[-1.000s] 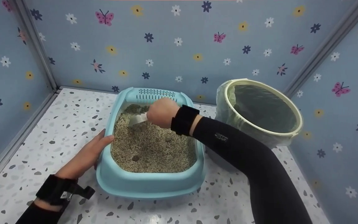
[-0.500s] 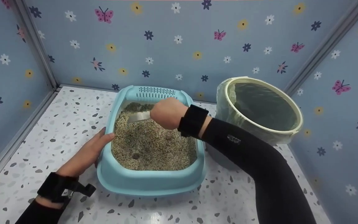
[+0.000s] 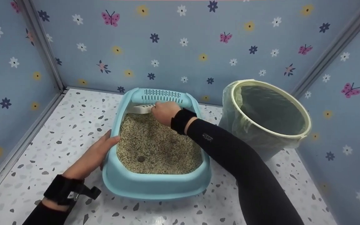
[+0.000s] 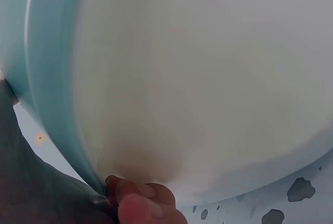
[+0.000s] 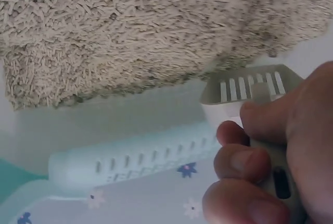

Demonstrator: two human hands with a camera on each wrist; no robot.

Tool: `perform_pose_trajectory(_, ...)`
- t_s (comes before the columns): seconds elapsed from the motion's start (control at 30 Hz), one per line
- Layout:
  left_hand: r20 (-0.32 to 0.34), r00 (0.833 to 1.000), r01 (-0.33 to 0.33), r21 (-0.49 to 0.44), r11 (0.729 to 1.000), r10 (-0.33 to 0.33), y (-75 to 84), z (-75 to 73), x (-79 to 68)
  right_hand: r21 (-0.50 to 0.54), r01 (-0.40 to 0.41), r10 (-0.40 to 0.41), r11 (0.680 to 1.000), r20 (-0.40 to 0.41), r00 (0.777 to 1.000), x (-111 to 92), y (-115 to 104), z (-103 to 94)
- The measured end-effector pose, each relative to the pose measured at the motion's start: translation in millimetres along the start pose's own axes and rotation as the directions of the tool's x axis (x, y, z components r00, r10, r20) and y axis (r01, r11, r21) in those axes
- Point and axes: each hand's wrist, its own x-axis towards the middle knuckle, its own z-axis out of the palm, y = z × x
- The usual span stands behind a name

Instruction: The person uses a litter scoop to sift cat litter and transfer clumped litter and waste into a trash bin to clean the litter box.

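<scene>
The right hand (image 3: pixel 166 112) has its fingers wrapped round the handle of a pale slotted scoop (image 3: pixel 141 109), its thumb laid along the top near the slots in the right wrist view. The scoop's head reaches out to the left of those fingers, beside the bare inner back of a light blue tray (image 3: pixel 158 187); whether it touches the litter cannot be told. Just beyond the same fingers rises the tray's perforated back (image 3: pixel 162 95), while granular litter (image 3: pixel 158 143) spreads below them and back toward the person. The left hand (image 3: pixel 95 153) grips the tray's left side, thumb over the rim and fingers curled in beneath, at the pale underside in the left wrist view. A dark lump (image 3: pixel 141 158) lies in the litter to the right of the left thumb and a little nearer the person. Well to the right of the right fingers stands a bin (image 3: pixel 245 131) with a translucent liner and a cream ring.
</scene>
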Motion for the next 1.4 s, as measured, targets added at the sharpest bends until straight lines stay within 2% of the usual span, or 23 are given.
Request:
perform_pose_trajectory(0.2, 0.021, 1.0, 0.015, -0.021, 1.0, -0.015, 0.2, 7.1, -1.2, 0.04, -0.054, 0.054, 0.998, -0.004, 0.999, 3, 2, 21.4)
perform_pose_trajectory(0.3, 0.015, 1.0, 0.021, -0.019, 1.0, -0.021, 1.1, 7.7, -0.8, 0.03, -0.074, 0.073, 0.997, 0.011, 0.997, -2, 7, 19.5)
perform_pose_trajectory(0.47, 0.023, 0.999, 0.023, -0.029, 0.999, -0.022, 1.2, 6.8, 0.4, -0.022, -0.082, 0.084, 0.996, 0.092, 0.992, -16, 14, 9.8)
perform_pose_trajectory(0.6, 0.026, 0.999, 0.031, -0.022, 0.999, -0.031, 1.7, 6.6, 1.5, 0.052, -0.11, 0.098, 0.993, 0.182, 0.978, -23, 21, 5.3)
perform_pose_trajectory(0.73, 0.021, 0.999, 0.039, 0.015, 0.999, -0.04, 3.1, 5.3, 2.0, 0.212, -0.127, 0.062, 0.969, 0.286, 0.956, -29, 37, 1.2)
perform_pose_trajectory(0.83, 0.023, 0.999, 0.032, 0.047, 0.998, -0.034, 3.6, 3.0, 1.9, 0.32, -0.12, 0.002, 0.94, 0.344, 0.939, -38, 49, -7.4)
perform_pose_trajectory(0.93, 0.025, 0.999, 0.028, 0.055, 0.998, -0.029, 2.4, 0.1, 1.6, 0.364, -0.09, -0.054, 0.927, 0.369, 0.928, -52, 51, -22.3)
perform_pose_trajectory(1.13, 0.018, 1.0, 0.021, 0.022, 1.0, -0.021, -0.7, -0.9, 1.4, 0.253, 0.025, -0.136, 0.967, 0.432, 0.891, -77, 28, -59.6)
perform_pose_trajectory(1.23, 0.014, 1.0, 0.025, 0.021, 0.999, -0.025, -0.9, -0.5, 1.0, 0.256, 0.074, -0.186, 0.964, 0.448, 0.874, -88, 19, -76.6)
perform_pose_trajectory(1.33, 0.01, 1.0, 0.028, 0.028, 0.999, -0.028, 0.1, 0.6, 1.1, 0.293, 0.065, -0.193, 0.954, 0.433, 0.881, -92, 18, -84.3)
perform_pose_trajectory(1.4, 0.014, 0.999, 0.033, 0.023, 0.999, -0.033, 1.0, 2.5, 1.4, 0.285, 0.039, -0.153, 0.958, 0.39, 0.908, -92, 21, -81.7)
